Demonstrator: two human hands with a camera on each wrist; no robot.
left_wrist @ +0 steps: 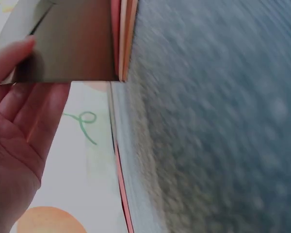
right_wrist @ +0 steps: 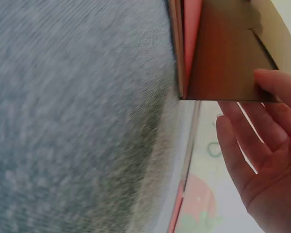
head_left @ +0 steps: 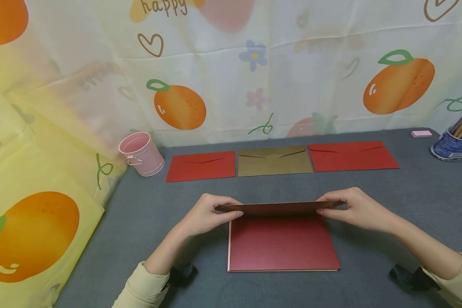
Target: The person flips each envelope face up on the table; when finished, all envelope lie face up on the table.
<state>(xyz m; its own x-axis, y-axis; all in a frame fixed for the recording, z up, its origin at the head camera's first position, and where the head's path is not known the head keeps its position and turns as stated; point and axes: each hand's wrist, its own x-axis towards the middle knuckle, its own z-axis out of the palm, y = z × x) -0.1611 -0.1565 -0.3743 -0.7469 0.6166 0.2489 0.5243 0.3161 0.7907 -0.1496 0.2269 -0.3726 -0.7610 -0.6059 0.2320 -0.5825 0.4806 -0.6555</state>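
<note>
Both hands pinch the raised flap point(head_left: 277, 208) of a dark red envelope point(head_left: 282, 244) lying on the grey tabletop point(head_left: 408, 188): left hand point(head_left: 208, 214) at its left corner, right hand point(head_left: 356, 208) at its right, fingers curled over the edge

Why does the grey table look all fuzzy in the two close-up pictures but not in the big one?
Head view: sharp, evenly lit, soft shadows under the dark red envelope, edges bend a little. Left wrist view: the grey table is smeared and out of focus, the left hand clearer. Right wrist view: same smear on the table, the right hand sharper.
</note>
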